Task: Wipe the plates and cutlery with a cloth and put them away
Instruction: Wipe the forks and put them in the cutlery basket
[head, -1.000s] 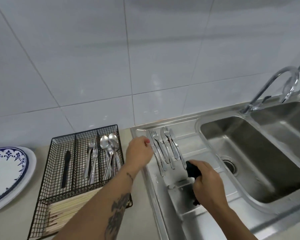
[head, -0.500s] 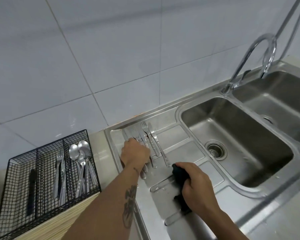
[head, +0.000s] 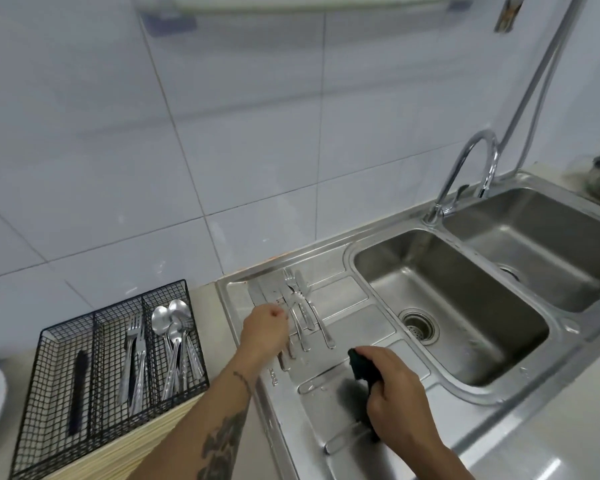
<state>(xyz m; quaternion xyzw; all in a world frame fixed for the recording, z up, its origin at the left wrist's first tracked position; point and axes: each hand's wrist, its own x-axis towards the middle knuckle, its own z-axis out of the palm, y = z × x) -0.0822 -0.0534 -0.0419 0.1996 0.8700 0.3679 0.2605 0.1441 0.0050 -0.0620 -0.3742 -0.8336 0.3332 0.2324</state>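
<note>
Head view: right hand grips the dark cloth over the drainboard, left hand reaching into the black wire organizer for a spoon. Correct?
Not quite. The head view shows the left hand on the cutlery lying on the sink's drainboard, not in the black wire organizer, which sits apart to its left. The rest holds: the right hand grips the dark cloth over the drainboard.

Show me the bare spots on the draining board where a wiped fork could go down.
Free: the draining board between the cutlery row and the sink basin. Its near end, by the right hand gripping the dark cloth, is also bare. Crowded: the far-left strip, where the left hand reaches.
</note>
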